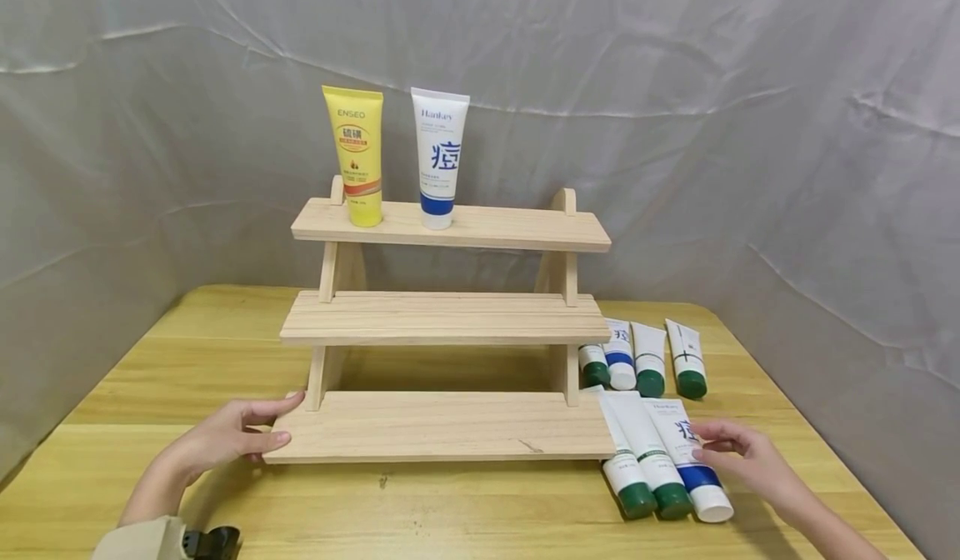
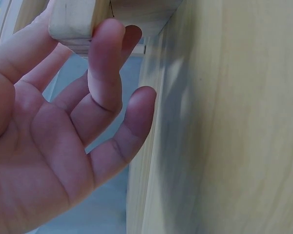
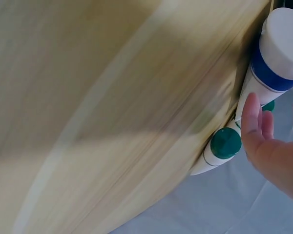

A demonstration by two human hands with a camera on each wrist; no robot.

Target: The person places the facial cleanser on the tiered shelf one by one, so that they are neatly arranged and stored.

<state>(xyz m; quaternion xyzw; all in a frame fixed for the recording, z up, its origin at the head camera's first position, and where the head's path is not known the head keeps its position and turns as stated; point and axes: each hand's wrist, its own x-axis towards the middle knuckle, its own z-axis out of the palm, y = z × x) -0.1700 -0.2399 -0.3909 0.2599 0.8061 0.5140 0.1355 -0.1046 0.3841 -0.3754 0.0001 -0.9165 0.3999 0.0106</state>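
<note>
A three-tier wooden display stand (image 1: 442,427) is upright on the table. My left hand (image 1: 221,435) holds the left end of its lowest shelf, thumb on the near side, as the left wrist view (image 2: 73,122) also shows around the board's end. On the right, my right hand (image 1: 750,460) reaches to a lying white squeeze tube (image 1: 678,443) with a blue band and white cap, fingertips right at its edge. In the right wrist view these fingers (image 3: 256,131) are spread beside the tube's blue band (image 3: 266,73). Two green-capped tubes (image 1: 656,460) lie alongside it.
On the top shelf stand a yellow tube (image 1: 362,156) and a white-and-blue tube (image 1: 441,156). Behind the stand's right side lie several more tubes (image 1: 648,347), one set apart (image 1: 684,352). Grey fabric (image 1: 675,143) surrounds the wooden table (image 1: 360,510).
</note>
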